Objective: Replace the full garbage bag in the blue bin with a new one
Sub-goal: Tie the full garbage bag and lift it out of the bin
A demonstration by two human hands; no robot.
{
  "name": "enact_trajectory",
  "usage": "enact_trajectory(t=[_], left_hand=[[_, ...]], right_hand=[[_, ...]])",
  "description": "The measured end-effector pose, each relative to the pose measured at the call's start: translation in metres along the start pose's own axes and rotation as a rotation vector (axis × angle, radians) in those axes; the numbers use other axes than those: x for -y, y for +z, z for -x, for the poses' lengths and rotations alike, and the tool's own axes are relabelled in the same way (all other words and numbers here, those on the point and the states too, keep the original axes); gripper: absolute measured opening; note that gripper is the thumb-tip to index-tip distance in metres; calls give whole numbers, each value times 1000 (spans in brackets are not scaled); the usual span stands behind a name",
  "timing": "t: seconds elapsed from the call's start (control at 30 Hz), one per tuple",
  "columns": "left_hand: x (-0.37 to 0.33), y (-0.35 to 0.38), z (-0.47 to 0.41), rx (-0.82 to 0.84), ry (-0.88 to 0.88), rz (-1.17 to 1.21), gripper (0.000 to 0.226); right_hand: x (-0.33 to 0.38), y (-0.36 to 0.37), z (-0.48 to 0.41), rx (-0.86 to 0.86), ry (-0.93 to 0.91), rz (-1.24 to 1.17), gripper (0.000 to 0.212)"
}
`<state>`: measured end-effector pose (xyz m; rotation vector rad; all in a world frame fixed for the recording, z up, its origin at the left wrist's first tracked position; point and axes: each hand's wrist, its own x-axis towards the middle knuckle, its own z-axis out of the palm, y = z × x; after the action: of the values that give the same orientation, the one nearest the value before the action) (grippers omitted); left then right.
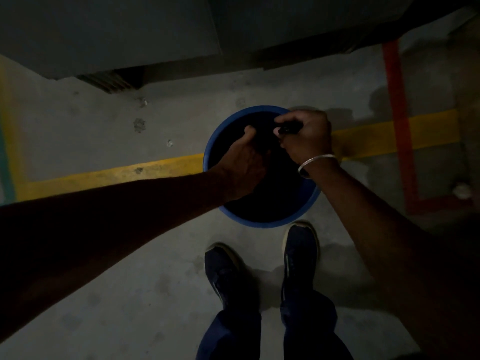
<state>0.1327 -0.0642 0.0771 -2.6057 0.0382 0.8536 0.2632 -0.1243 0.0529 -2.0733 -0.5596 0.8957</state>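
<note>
Round blue plastic bin [211, 149] stood upright on concrete, lined with dark, black plastic bag [270, 203].

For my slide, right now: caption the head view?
Both hands gather black bag material over the blue bin on concrete.

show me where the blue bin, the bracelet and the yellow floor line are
blue bin [270, 224]: head view, near rim by the shoes.
bracelet [318, 160]: head view, metal band on the right wrist.
yellow floor line [109, 175]: head view, stretch left of the bin.
</note>
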Motion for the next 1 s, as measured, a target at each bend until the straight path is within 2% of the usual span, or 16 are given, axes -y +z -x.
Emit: enact_trajectory(t=[0.13, 0.2, 0.27, 0.3, 0.37, 0.4, 0.47, 0.5, 0.63, 0.67, 0.73, 0.8, 0.87, 1.0], left_hand=[[-2, -4, 3, 37, 20, 25, 64], [-5, -8, 4, 77, 48, 116, 70], [-6, -11, 6, 82, 29, 222, 69], [-6, -10, 6, 56, 19, 282, 64], [-1, -5, 7, -34, 10, 382, 61], [2, -2, 8, -63, 26, 412, 65], [5, 6, 12, -123, 79, 428, 68], [4, 10, 15, -190, 95, 409, 63], [-5, 21, 20, -492, 111, 386, 49], [-5, 22, 20, -521, 80, 409, 51], [-3, 20, 17, -445, -46, 509, 62], [1, 14, 9, -307, -224, 706, 63], [4, 5, -1, -245, -436, 1041, 51], [14, 1, -12, 59, -646, 2080, 18]], right_hand=[[-5, -2, 13, 34, 126, -46, 14], [-10, 0, 19, 26, 99, 7, 15], [-14, 0, 22, 19, 150, 3, 13], [-14, -1, 25, 13, 183, -20, 10], [-19, 0, 30, -34, 215, -75, 26], [-19, 1, 35, -55, 212, -97, 28], [-18, 4, 47, -80, 199, -103, 14], [-19, 5, 50, -85, 192, -94, 10], [-18, 10, 53, -143, 205, -13, 20], [-16, 9, 51, -165, 206, 4, 20], [-7, 7, 51, -199, 153, 39, 19], [6, 7, 56, -215, 64, 61, 17], [16, 12, 62, -220, 36, 58, 16], [18, 18, 66, -285, 143, -31, 15]])
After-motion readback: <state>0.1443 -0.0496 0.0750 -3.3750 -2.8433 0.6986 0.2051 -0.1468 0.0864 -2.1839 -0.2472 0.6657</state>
